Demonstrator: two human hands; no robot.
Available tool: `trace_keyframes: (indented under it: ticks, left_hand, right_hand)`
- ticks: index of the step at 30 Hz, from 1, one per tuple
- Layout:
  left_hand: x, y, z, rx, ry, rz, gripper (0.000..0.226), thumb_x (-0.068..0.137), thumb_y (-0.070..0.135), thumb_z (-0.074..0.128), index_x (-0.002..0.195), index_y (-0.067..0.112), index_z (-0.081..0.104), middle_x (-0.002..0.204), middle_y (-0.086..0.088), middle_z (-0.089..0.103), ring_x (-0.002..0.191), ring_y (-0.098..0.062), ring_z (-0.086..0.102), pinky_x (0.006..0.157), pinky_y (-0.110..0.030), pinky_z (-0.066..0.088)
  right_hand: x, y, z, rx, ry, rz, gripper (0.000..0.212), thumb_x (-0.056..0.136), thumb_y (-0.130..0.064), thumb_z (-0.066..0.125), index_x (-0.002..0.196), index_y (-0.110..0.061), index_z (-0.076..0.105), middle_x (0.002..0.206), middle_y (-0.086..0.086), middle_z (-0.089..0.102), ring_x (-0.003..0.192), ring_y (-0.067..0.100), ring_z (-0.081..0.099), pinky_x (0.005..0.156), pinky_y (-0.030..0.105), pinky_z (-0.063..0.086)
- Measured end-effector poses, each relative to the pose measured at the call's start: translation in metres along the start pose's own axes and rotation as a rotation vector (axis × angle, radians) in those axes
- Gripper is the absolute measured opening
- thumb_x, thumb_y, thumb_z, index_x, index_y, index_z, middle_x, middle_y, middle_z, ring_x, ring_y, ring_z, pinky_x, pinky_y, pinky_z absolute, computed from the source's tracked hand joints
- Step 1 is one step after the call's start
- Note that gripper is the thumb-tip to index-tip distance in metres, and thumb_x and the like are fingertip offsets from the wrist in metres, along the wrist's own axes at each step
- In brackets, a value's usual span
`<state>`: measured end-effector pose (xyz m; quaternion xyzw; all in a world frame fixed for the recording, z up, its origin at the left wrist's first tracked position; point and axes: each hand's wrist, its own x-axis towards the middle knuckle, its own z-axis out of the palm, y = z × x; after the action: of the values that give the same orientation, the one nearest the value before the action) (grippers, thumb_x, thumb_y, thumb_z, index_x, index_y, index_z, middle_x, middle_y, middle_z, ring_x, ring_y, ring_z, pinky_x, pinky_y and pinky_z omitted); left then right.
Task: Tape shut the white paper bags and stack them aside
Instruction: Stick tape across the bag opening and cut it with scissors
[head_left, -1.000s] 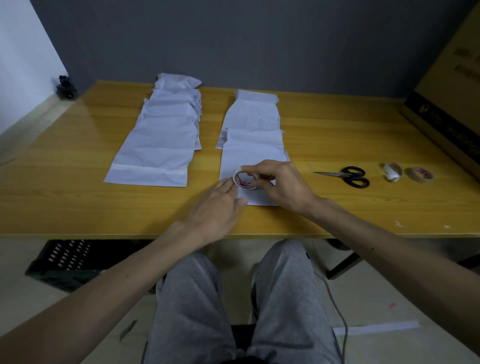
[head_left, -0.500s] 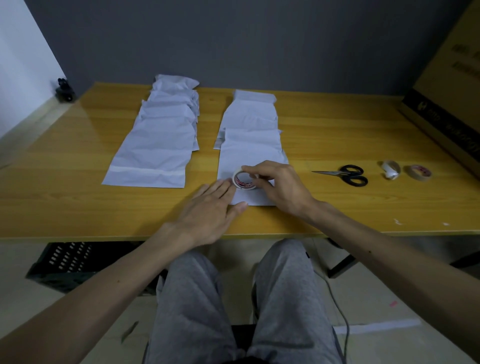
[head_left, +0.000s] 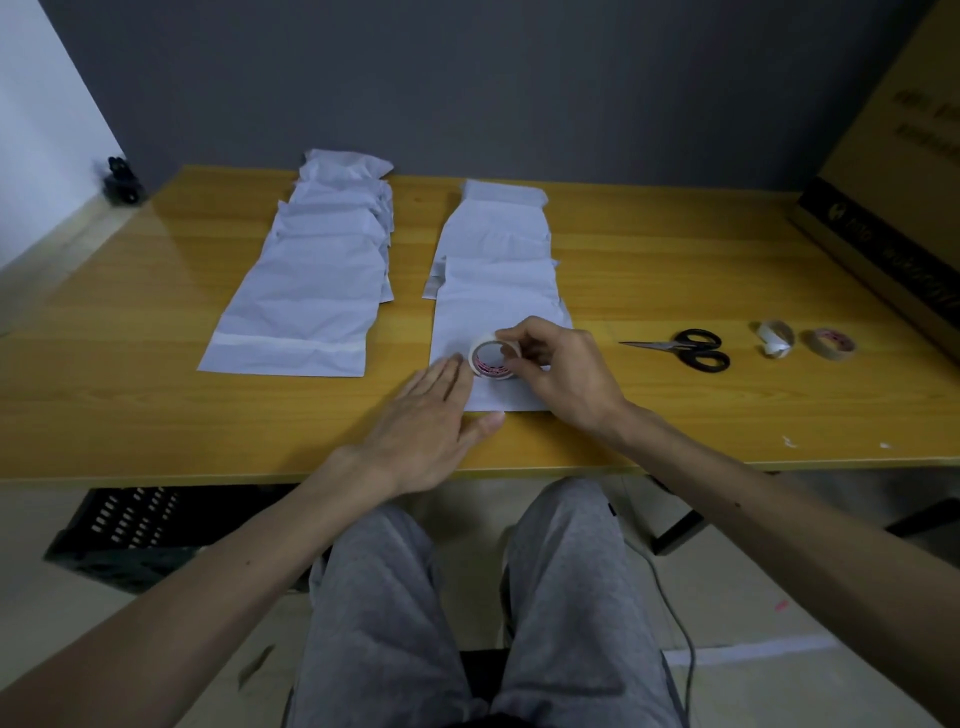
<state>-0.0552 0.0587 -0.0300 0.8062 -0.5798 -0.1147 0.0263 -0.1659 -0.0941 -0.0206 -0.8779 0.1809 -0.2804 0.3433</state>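
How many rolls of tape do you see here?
3: one tape roll in the right hand over the nearest paper bag, two rolls right of the scissors.

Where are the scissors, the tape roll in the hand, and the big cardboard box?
scissors (head_left: 678, 347), head view, where the blades meet the black handles.
tape roll (head_left: 477, 353), head view, on its white outer band.
cardboard box (head_left: 883, 171), head view, on its brown side face.
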Motion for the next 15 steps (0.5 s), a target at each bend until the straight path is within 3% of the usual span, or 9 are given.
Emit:
trace_keyframes:
  ticks: [5,9,15]
  left_hand:
    - [-0.0015,0.0004,-0.0045,0.048,-0.027,0.005,0.084,0.086,0.066,0.002,0.154,0.016,-0.004,0.162,-0.001,-0.009,0.147,-0.012,-0.013,0.121,-0.033,-0.003]
    - [-0.0031,0.0025,-0.0007,0.078,-0.001,-0.007,0.083,0.087,0.066,0.001,0.154,0.016,-0.004,0.162,0.000,-0.009,0.147,-0.012,-0.013,0.121,-0.033,-0.002]
    - [-0.0017,0.0028,-0.0006,0.041,-0.002,-0.011,0.081,0.089,0.066,0.001,0.154,0.017,-0.002,0.162,0.001,-0.008,0.147,-0.011,-0.012,0.121,-0.034,-0.002]
  right_hand:
    - [-0.0014,-0.0008,0.0004,-0.002,-0.001,-0.016,0.023,0.087,-0.002,0.065,0.106,-0.013,0.071,0.091,-0.001,0.072,0.083,0.006,0.065,0.075,0.017,0.051]
    - [-0.0028,-0.0024,-0.0007,-0.012,0.008,-0.012,0.027,0.086,0.000,0.065,0.110,-0.011,0.071,0.092,-0.011,0.068,0.083,0.000,0.064,0.078,0.018,0.052]
    - [-0.0043,-0.0016,-0.0049,-0.026,0.033,0.009,0.031,0.084,0.003,0.063,0.110,-0.011,0.072,0.102,-0.004,0.072,0.087,0.011,0.068,0.080,0.025,0.055]
